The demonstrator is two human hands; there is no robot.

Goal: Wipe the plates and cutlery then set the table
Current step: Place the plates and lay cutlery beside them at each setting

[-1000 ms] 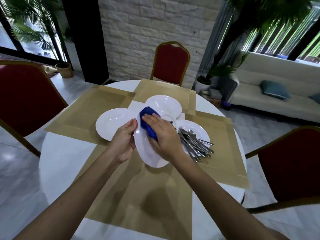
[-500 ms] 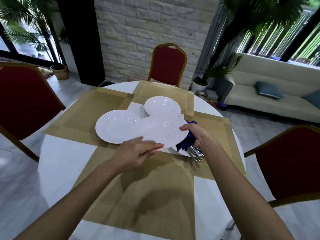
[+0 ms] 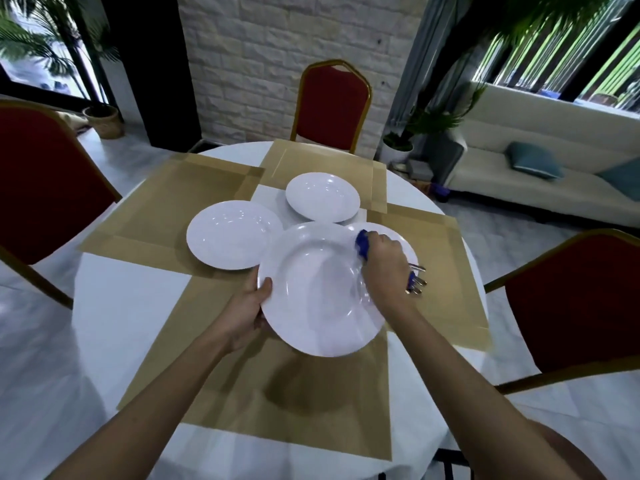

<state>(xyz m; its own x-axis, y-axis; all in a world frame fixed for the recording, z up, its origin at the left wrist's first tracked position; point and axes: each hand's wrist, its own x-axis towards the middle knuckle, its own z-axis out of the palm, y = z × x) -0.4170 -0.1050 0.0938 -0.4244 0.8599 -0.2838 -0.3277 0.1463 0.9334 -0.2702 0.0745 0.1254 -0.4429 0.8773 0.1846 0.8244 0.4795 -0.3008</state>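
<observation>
Early days, I judge: the left grip (image 3: 247, 308) curls round the 8 o'clock rim of a large round white plate (image 3: 318, 289) raised over the worktop (image 3: 131, 306), the right grip (image 3: 384, 268) pinches a blue cloth (image 3: 362, 245) at its 2 o'clock edge, and steel cutlery (image 3: 417, 280) at 3 o'clock waits unset.

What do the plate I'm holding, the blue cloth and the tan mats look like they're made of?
Plate: glossy white, soft highlights; probably glazed ceramic, maybe melamine. Blue cloth: soft fabric, bunched in the right hand. Tan mats: matte, flat; paper or woven vinyl, can't tell.
</observation>
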